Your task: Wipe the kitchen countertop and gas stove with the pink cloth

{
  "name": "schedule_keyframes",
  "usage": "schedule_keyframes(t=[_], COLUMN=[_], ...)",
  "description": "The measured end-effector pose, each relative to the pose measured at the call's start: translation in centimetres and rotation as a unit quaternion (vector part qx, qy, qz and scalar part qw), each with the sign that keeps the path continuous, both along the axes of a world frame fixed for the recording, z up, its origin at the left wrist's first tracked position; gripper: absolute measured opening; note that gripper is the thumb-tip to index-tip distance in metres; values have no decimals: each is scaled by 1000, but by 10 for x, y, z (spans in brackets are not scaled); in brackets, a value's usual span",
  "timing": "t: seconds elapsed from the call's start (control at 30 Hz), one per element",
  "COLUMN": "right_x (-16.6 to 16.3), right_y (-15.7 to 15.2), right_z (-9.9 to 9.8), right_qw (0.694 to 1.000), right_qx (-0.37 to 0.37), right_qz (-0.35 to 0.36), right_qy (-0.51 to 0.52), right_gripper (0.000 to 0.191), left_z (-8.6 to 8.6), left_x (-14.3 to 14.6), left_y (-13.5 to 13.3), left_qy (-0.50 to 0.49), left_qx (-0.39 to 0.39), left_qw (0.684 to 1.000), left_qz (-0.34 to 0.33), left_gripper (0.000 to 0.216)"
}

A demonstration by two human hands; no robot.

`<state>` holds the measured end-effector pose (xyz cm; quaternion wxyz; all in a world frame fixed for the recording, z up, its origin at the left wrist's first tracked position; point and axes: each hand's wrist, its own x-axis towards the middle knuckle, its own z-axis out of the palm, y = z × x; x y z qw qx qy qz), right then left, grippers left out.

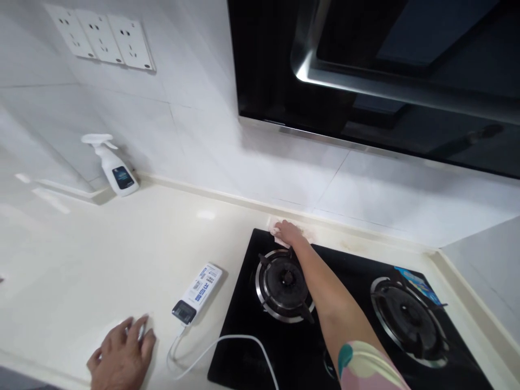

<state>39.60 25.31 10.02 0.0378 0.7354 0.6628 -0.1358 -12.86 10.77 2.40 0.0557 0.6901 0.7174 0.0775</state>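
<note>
My right hand (289, 233) reaches across the black gas stove (239, 336) to its back edge. Its fingers press on a pale, crumpled wiping cloth (278, 238), partly hidden beneath the hand, on the strip of counter by the wall. Below the forearm sits the left burner (286, 279). My left hand (124, 352) rests on the cream countertop (101, 260) near the front edge, fingers spread. A white power bank (201, 290) with a dark display lies between that hand and the stove, and a white cable (227, 337) runs from it across the stove's front.
At the back left, a white spray bottle (117, 172) leans against the wall. A black range hood (365, 81) overhangs the stove. The right burner (408, 317) has a blue label (420, 284) behind it. Wall sockets (101, 38) are at upper left.
</note>
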Motion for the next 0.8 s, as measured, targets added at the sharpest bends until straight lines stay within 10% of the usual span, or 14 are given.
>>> schedule_keyframes(t=[0.43, 0.8], right_x=[-94, -2], right_y=[9, 2], right_z=[-3, 10], right_qw=[990, 997], right_qx=[5, -57], right_qz=[140, -56], right_qy=[11, 6], right_gripper=[44, 64], left_z=[-2, 3], left_x=[-4, -4], left_y=[5, 3], left_qy=[-23, -23], left_qx=[-14, -4], left_qw=[1000, 1000], left_qz=[8, 12], left_gripper=[58, 59])
